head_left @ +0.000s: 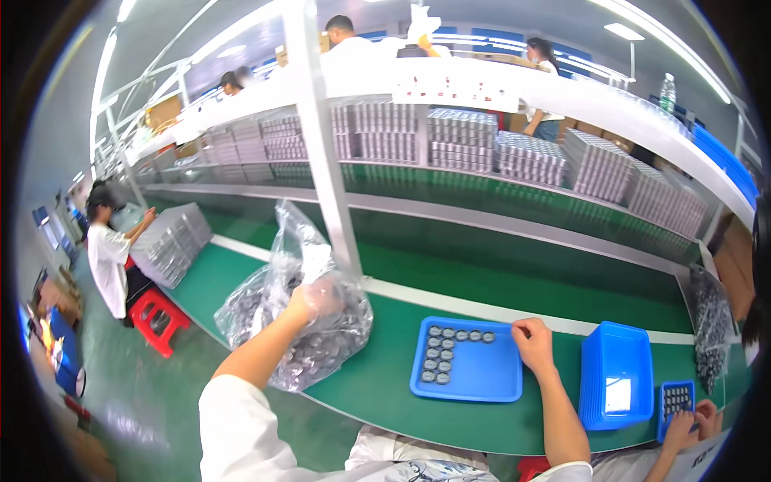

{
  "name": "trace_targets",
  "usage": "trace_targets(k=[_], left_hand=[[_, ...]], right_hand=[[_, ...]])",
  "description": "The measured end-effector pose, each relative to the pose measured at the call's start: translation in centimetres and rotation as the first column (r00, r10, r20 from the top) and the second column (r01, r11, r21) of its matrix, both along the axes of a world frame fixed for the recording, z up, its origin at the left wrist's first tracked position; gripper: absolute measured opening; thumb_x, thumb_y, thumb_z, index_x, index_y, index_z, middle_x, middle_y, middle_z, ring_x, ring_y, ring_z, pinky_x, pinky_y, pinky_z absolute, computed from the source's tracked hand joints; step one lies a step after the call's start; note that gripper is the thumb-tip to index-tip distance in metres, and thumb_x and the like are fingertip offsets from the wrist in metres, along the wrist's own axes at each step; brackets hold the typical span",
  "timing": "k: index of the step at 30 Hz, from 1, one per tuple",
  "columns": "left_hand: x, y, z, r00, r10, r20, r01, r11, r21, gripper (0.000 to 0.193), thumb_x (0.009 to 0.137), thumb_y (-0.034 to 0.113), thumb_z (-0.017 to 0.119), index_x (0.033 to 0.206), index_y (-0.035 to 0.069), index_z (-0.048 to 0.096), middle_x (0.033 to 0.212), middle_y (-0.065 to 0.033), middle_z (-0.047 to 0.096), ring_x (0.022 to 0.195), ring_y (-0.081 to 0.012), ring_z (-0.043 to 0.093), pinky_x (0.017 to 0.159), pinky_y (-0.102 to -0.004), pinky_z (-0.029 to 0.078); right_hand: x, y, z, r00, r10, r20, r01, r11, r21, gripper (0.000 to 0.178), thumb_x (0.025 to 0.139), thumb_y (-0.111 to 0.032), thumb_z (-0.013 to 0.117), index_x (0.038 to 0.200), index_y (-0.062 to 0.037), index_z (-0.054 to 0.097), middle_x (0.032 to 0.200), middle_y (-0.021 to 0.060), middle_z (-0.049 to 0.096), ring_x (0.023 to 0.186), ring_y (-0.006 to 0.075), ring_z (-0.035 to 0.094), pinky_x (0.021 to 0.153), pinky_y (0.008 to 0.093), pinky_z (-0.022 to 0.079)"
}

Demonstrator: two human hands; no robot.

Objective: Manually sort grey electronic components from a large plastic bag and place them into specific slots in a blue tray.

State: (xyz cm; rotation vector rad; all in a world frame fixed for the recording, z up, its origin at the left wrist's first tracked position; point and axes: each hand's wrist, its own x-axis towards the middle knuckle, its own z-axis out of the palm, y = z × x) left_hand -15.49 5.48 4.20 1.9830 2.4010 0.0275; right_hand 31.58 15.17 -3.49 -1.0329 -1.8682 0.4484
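My left hand reaches into a clear plastic bag filled with small grey round parts. The plastic hides its fingers. To the right, a shallow blue tray lies on the green bench. Several round dark grey parts stand in it, in two columns along its left side and a row along its far side. My right hand is closed at the tray's far right corner, its curled fingers gripping the rim.
A stack of blue trays stands right of my right forearm. Beyond it a co-worker's hands work at a small blue tray. A white post rises behind the bag. Grey stacks line the shelf. Another person sits far left.
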Motion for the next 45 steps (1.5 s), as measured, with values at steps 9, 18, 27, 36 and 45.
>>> trace_targets(k=[9,18,27,36,45], left_hand=[[-11.9,0.3,-3.5,0.937,-0.261,0.231,0.018,0.698,0.716,0.039,0.080,0.027,0.072,0.113,0.006,0.066,0.082,-0.0097,0.071,0.068,-0.0278,0.065,0.062,-0.0384,0.053],[-8.5,-2.0,6.5,0.014,-0.525,0.851,-0.731,0.576,0.367,0.019,0.088,0.017,0.060,0.107,0.012,0.061,0.084,-0.0026,0.063,0.069,-0.0170,0.062,0.045,-0.0322,0.040],[5.6,-6.5,11.3,0.130,-0.689,0.713,-0.779,0.374,0.503,0.026,0.081,0.008,0.061,0.107,0.006,0.059,0.087,-0.0040,0.062,0.068,-0.0145,0.063,0.047,-0.0281,0.043],[8.0,-10.6,11.1,0.659,-0.626,0.417,-0.687,-0.276,0.672,0.029,0.080,-0.002,0.057,0.109,0.005,0.056,0.082,-0.0120,0.062,0.070,-0.0165,0.060,0.047,-0.0232,0.040],[25.5,-4.4,1.2,-0.010,-0.538,0.843,0.059,0.841,0.538,0.034,0.072,0.008,0.068,0.106,0.006,0.063,0.111,-0.0089,0.062,0.112,-0.0256,0.054,0.095,-0.0365,0.044]], right_hand=[[0.2,0.4,0.1,1.000,0.019,-0.018,-0.020,0.998,-0.064,0.006,0.084,-0.006,0.069,0.087,-0.0013,0.070,0.082,0.0115,0.065,0.072,0.0217,0.063,0.066,0.0324,0.050],[1.9,2.1,-0.7,0.970,-0.018,-0.241,-0.048,0.963,-0.266,0.010,0.092,-0.009,0.066,0.096,-0.0008,0.070,0.084,0.0011,0.065,0.076,0.0088,0.057,0.069,0.0233,0.045],[-1.3,-3.7,5.5,0.780,0.085,-0.620,-0.365,0.866,-0.341,0.016,0.097,-0.012,0.059,0.107,0.0006,0.063,0.093,0.0063,0.062,0.079,0.0123,0.058,0.069,0.0260,0.047],[-5.0,-10.4,7.1,0.627,0.224,-0.746,-0.742,0.465,-0.483,0.024,0.098,-0.019,0.054,0.112,0.0006,0.057,0.096,0.0111,0.062,0.079,0.0183,0.062,0.058,0.0321,0.052],[-7.5,-11.3,9.0,0.413,-0.607,-0.679,-0.576,0.403,-0.711,0.057,0.106,-0.055,0.028,0.118,-0.0059,0.054,0.102,0.0127,0.064,0.079,0.0236,0.067,0.055,0.0334,0.054]])
